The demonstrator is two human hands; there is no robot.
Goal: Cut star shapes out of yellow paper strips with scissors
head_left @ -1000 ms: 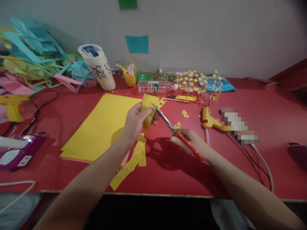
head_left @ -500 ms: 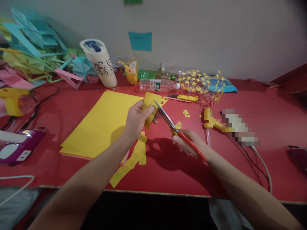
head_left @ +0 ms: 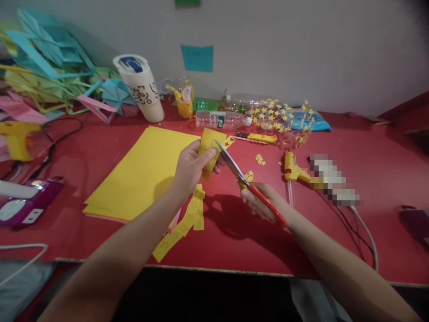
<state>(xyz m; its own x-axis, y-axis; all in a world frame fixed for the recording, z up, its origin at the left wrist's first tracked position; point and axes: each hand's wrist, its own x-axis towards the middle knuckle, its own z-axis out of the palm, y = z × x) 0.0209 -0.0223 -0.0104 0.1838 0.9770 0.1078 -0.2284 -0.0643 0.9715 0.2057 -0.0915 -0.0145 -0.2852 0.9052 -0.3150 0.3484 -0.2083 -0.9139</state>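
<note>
My left hand pinches a yellow paper piece that bears faint drawn lines, thumb on its face. Red-handled scissors are in my right hand, their pointed blades at the paper's right side. Whether the blades are cutting I cannot tell. Behind the paper, a strip with star-shaped holes shows partly. Small yellow paper stars lie on the red table beyond the scissors. Below my left hand are yellow strips with drawn stars. A stack of yellow sheets lies to the left.
A yellow glue gun lies at right, its cord trailing. Along the wall stand or lie a white tumbler, a clear bottle, a yellow cutter and a star-covered clear bottle. Folded paper shapes pile up at left.
Very little differs. The view has shifted slightly; both hands, the paper and the scissors keep nearly the same position.
</note>
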